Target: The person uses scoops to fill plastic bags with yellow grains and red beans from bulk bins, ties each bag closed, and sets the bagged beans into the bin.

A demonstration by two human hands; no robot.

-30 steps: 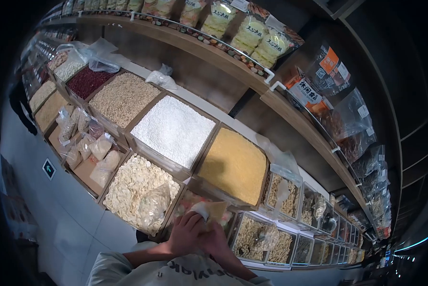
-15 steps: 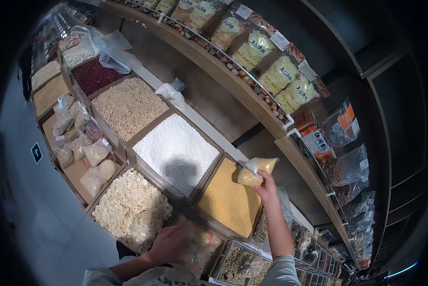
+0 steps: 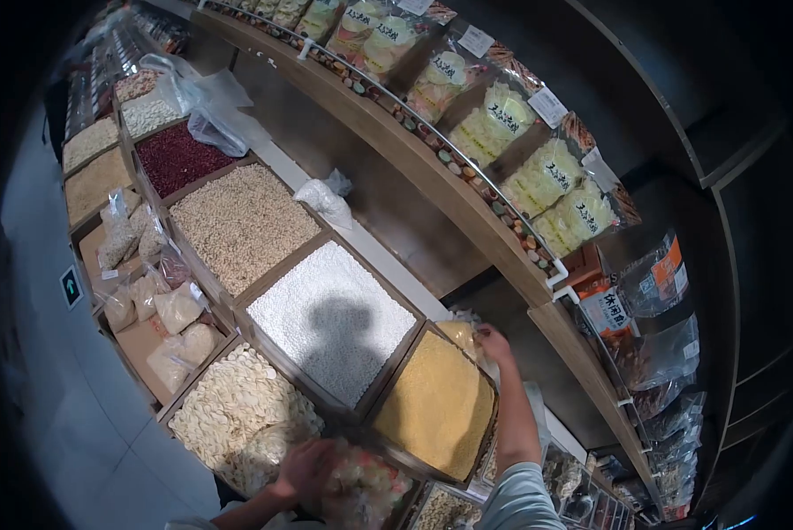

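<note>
My right hand (image 3: 494, 344) is closed on a small clear bag of yellow grain (image 3: 457, 333) at the ledge behind the bin of yellow grain (image 3: 436, 397). Fingers pinch the bag's right side. Low in the view, my left hand (image 3: 305, 468) grips the edge of a clear plastic bag (image 3: 366, 486) with pale and reddish contents; this area is dim and blurred. It is beside the bin of white flakes (image 3: 233, 402), where another clear bag (image 3: 268, 450) lies. A bin of white grains (image 3: 326, 300) lies between the flakes and the yellow grain, with a shadow across it.
Bins of beige beans (image 3: 242, 225) and dark red beans (image 3: 185, 157) continue to the far left. A tray holds several filled bags (image 3: 177, 306). A white bag (image 3: 324, 203) lies on the back ledge. Above, a wooden shelf (image 3: 432, 190) carries packaged goods (image 3: 502, 124).
My right hand has lowered the bag of yellow grain from above the bin to the ledge behind it. My left hand stays by the clear bag. The view has shifted slightly.
</note>
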